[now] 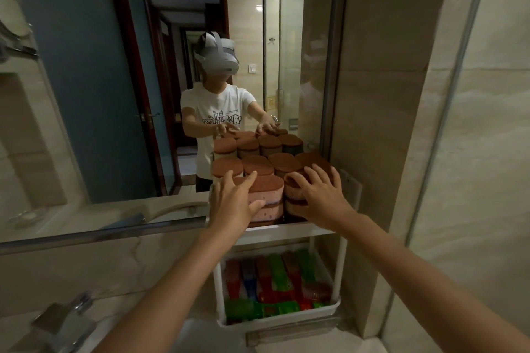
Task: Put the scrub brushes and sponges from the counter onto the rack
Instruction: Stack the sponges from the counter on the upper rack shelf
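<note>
Sponges stacked on rack top shelf, both hands on near stacks: left hand and right hand grasping sponges. Scrub brushes fill lower shelf. Mirror behind, faucet near left.

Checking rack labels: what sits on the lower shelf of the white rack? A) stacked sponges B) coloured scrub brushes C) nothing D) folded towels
B: the lower shelf of the white rack holds red, blue and green scrub brushes lying side by side, while the sponges are stacked on the top shelf under both hands.
</note>
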The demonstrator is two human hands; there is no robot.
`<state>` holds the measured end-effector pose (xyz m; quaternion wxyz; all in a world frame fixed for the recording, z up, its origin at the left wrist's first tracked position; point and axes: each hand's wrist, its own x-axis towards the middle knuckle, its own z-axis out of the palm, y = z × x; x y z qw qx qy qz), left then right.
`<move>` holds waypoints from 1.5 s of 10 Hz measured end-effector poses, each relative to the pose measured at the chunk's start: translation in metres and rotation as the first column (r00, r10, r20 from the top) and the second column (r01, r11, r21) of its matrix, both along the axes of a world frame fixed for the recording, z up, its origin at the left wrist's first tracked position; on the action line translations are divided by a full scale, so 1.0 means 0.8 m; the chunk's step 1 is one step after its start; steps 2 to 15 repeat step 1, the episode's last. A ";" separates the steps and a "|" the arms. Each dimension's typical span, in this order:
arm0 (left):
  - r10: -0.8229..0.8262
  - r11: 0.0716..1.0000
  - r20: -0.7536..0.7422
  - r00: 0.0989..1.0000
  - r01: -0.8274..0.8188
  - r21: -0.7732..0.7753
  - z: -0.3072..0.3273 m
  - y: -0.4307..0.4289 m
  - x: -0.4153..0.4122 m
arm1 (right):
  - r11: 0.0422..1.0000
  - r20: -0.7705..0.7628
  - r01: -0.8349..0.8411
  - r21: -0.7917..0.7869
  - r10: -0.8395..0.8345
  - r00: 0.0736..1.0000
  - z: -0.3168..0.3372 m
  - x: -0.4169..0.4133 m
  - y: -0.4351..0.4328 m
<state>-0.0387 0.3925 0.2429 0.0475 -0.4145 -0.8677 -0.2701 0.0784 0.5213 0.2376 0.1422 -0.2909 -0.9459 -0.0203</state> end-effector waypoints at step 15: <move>0.027 0.996 -0.128 0.991 -0.016 0.090 0.009 -0.004 0.006 | 0.999 -0.074 -0.033 0.033 0.035 0.997 0.009 -0.001 -0.016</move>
